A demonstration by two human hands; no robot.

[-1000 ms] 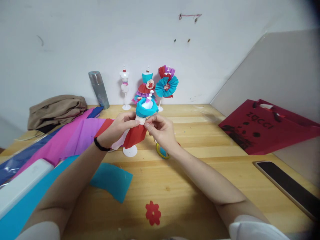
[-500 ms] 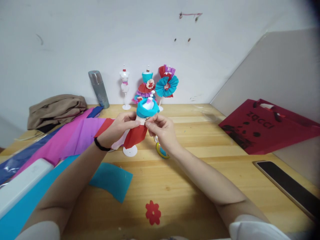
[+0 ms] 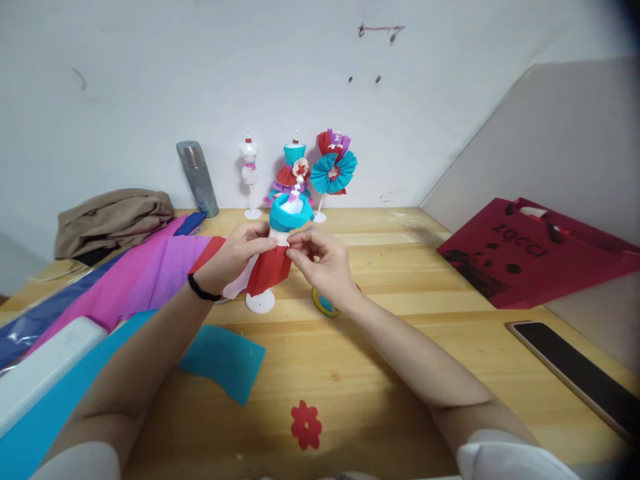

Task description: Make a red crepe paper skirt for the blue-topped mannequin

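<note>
A small dress form point(image 3: 292, 205) with a white round base tilts between my hands. Around its top sits a blue paper wrap point(image 3: 286, 216), with a pale band point(image 3: 279, 237) at the waist and a red paper skirt point(image 3: 270, 270) below. My left hand point(image 3: 245, 250) grips the form at the waist from the left, thumb across the front. On the right side of the waist, my right hand point(image 3: 323, 257) pinches the upper edge of the red skirt between thumb and fingertips. A pale pink paper piece point(image 3: 241, 283) hangs beside the skirt, partly behind my left hand.
Three dress forms stand by the wall, one a bare white form point(image 3: 249, 163). A red paper flower point(image 3: 307, 425) and blue paper piece point(image 3: 227, 360) lie in front. Yellow-ringed tape point(image 3: 325, 303), a phone point(image 3: 570, 370), red bag point(image 3: 540, 253) and flask point(image 3: 197, 177) surround them.
The dress form has shifted slightly left and down in my hands. My right hand has moved a little left along with it, still pinching at the waist.
</note>
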